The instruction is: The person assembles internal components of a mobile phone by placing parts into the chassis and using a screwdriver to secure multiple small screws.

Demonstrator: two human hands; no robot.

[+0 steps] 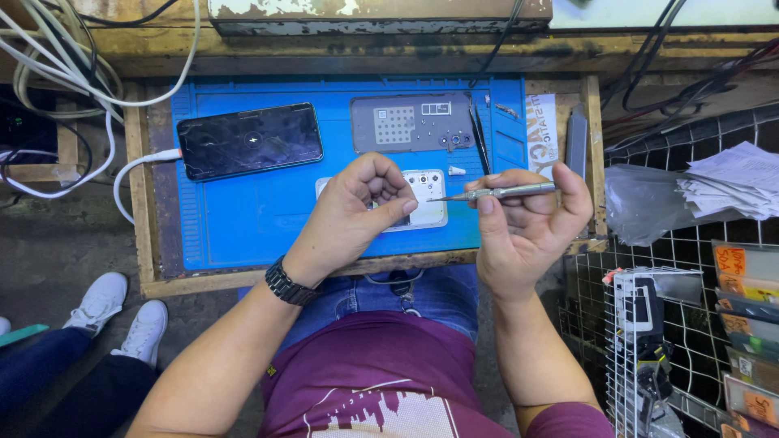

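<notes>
A: What's the left hand (357,212) doing?

B: Curled over the near-left part of a white phone (422,199) lying face down on the blue mat (243,219). Fingers bent in, thumb tip pressed toward the phone's lower edge. Looks like it's pinning the phone, but the fingers hide the contact, so can't tell if it's pinching something small. Black watch (288,284) on that wrist.

A: Right hand?

B: Right hand (527,223) is closed round a slim metal screwdriver (495,193), thumb & forefinger pinching the shaft, other fingers loosely folded beneath. Driver lies approx. level, tip pointing left at the phone's right edge, just off the left thumb.

A: Where's the phone vs. the hands?

B: Between them, mostly under the left one; its right part & camera end show past the knuckles.

A: What else is around?

B: Beyond the left knuckles, a grey back plate (410,122). Further left of that hand, a black phone w/ cracked screen (250,139), white cable (146,158) plugged into its left end. Just beyond the right hand's fingertips, black tweezers (479,134) on the mat, and a small white bit (457,170) near the driver tip. Right of the right hand, wire racks (649,324) w/ papers (730,182). Far left of the left arm, another person's white shoes (122,316) on the floor.
</notes>
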